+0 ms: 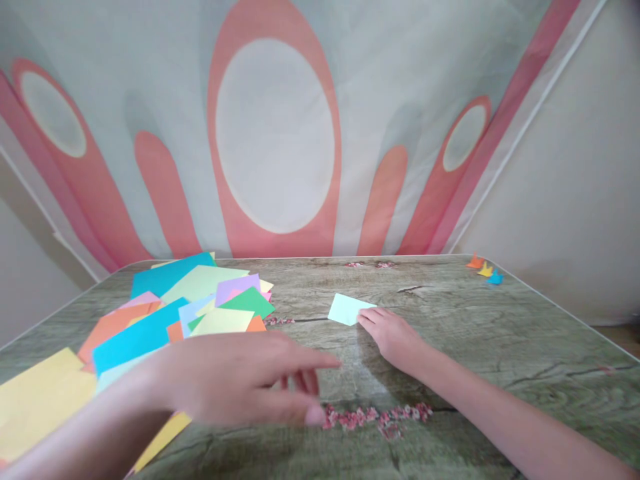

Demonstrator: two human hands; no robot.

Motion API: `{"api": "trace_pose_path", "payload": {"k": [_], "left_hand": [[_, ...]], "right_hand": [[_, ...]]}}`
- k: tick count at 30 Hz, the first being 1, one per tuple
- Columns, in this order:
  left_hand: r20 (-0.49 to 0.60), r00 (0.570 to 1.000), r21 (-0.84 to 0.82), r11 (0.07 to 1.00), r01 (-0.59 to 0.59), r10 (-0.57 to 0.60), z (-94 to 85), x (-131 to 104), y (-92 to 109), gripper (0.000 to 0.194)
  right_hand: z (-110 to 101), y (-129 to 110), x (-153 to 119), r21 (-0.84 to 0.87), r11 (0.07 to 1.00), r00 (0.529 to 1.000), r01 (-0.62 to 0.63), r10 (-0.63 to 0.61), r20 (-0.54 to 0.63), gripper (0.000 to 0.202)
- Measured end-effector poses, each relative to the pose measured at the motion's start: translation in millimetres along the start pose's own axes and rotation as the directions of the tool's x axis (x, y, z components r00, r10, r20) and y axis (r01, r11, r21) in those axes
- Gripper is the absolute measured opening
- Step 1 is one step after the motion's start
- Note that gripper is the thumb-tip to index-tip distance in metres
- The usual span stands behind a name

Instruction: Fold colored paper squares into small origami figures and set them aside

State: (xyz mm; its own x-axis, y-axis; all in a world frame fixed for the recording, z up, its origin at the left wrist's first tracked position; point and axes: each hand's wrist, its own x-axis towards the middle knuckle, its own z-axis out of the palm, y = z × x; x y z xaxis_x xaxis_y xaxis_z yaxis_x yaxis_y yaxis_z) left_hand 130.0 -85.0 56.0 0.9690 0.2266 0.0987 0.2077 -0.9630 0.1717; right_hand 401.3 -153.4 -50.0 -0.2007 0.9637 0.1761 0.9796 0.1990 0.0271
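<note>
A small sheet of pale mint-green paper lies on the wood-patterned table near its middle. The fingers of my right hand are closed on the paper's right corner, and the fingertips hide part of that edge. My left hand hovers closer to me, left of the paper, with nothing in it. Its index finger is stretched out and the thumb stands apart; the hand is slightly blurred. Behind and below my left forearm spreads a heap of coloured paper sheets, among them a blue sheet and a green sheet.
At the table's far right corner stand small folded paper figures: an orange one, a yellow one and a blue one. A large yellow sheet lies at the left. A pink-and-grey printed backdrop hangs behind the table.
</note>
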Motion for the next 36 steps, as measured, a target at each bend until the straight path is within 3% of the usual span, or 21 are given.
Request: {"api": "trace_pose_path", "payload": {"k": [2, 6, 9, 13, 16, 20, 25, 32, 36], "left_hand": [[0.116, 0.992, -0.033, 0.998, -0.045, 0.049, 10.6, 24, -4, 0.038], [0.028, 0.999, 0.121, 0.993, 0.012, -0.015, 58.0, 63, -12, 0.042], [0.004, 1.000, 0.205, 0.979, 0.001, -0.002, 81.9, 73, -13, 0.034], [0.052, 0.997, 0.252, 0.965, -0.073, 0.062, 82.5, 73, -13, 0.013], [0.062, 0.978, 0.277, 0.938, -0.209, 0.199, 79.5, 74, -15, 0.014], [0.027, 0.943, 0.308, 0.895, -0.323, 0.331, 85.0, 75, -18, 0.018], [0.003, 0.933, 0.325, 0.882, -0.341, 0.360, 91.0, 74, -21, 0.019], [-0.071, 0.922, 0.304, 0.889, -0.344, 0.381, 91.9, 72, -21, 0.022], [-0.133, 0.935, 0.267, 0.920, -0.286, 0.329, 95.0, 72, -23, 0.024]], "right_hand": [[3, 6, 0, 0.063, 0.997, 0.998, 0.053, -0.051, -0.033, 0.040], [6, 20, 1, 0.202, 0.954, 0.971, 0.220, -0.195, -0.137, 0.044], [8, 29, 1, 0.309, 0.908, 0.951, 0.284, -0.225, -0.214, 0.044], [14, 32, 3, 0.427, 0.858, 0.943, 0.285, -0.171, -0.286, 0.028], [20, 30, 7, 0.511, 0.825, 0.947, 0.241, -0.084, -0.311, 0.014], [25, 27, 11, 0.573, 0.796, 0.951, 0.193, -0.009, -0.308, 0.010], [27, 26, 12, 0.468, 0.854, 0.930, 0.229, -0.049, -0.364, 0.008], [25, 23, 10, 0.390, 0.895, 0.940, 0.215, -0.082, -0.331, 0.012], [24, 23, 8, 0.389, 0.896, 0.944, 0.213, -0.086, -0.319, 0.013]]}}
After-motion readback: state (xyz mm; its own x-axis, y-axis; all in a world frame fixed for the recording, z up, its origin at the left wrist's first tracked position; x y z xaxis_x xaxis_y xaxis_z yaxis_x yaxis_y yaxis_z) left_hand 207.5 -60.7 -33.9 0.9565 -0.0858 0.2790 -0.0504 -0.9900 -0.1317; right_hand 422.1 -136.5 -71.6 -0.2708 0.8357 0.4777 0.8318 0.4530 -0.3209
